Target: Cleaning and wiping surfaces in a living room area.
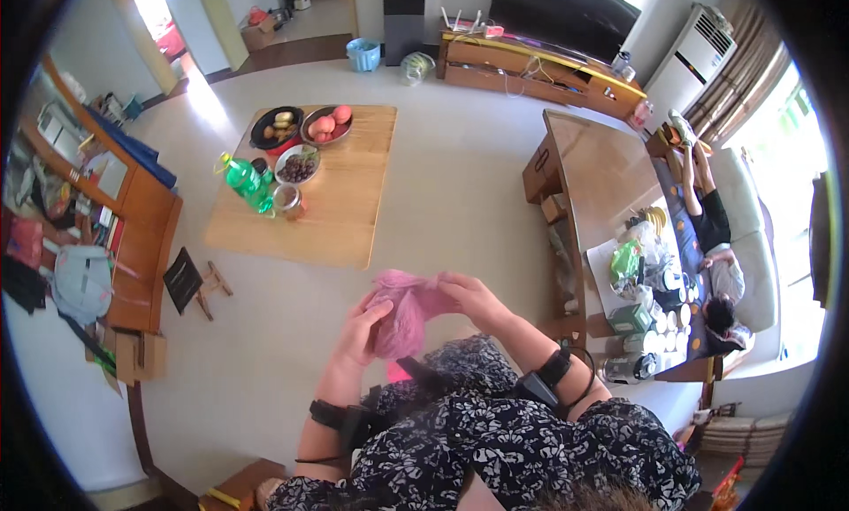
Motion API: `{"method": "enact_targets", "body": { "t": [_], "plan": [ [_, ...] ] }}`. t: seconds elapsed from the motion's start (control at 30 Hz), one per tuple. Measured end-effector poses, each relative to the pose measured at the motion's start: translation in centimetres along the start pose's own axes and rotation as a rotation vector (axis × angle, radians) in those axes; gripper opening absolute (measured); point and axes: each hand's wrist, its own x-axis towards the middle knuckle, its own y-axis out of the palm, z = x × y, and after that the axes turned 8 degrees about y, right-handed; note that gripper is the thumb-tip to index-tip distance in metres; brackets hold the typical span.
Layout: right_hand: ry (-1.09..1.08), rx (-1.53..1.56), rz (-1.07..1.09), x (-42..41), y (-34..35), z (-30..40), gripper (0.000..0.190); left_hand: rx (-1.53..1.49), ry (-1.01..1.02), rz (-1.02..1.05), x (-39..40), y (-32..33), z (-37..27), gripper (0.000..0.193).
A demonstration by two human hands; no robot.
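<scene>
In front of my lap I hold a soft, crumpled pink bundle (401, 322); whether it is yarn, cloth or thin plastic, I cannot tell. My left hand (363, 326) grips the bundle's left side, with the thumb resting over its front. At the upper right, the fingers of my right hand (472, 300) pinch a narrower, gathered part of the same bundle. Some brighter pink material (398, 371) shows just below it, partly hidden by a dark strap. A patterned black-and-white garment (464, 418) covers my lap.
Ahead stands a low wooden table (338, 219) with fruit bowls, a green bottle (245, 182) and a jar (290, 201). A small folding stool (184, 280) is at left. On the right, a long table (600, 159) bears cups and bags; a person (723, 272) lies beyond it.
</scene>
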Motion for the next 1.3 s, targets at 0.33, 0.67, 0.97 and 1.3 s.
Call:
{"method": "enact_targets", "body": {
  "t": [0.33,0.67,0.97,1.3],
  "plan": [
    [0.110,0.421,0.052,5.7,-7.6,1.0,0.050,-0.160,-0.391,0.072,12.9,4.2,1.4,0.038],
    [-0.090,0.808,0.152,11.4,-19.9,11.9,0.059,0.195,-0.116,0.236,29.1,15.5,-1.4,0.046],
    [-0.179,0.798,-0.107,20.0,-24.1,19.7,0.050,0.047,-0.049,0.265,43.0,17.2,-3.3,0.049],
    [-0.361,0.652,-0.391,26.9,-31.7,31.5,0.048,-0.069,-0.228,0.397,58.6,22.6,-5.9,0.049]
  ]
}}
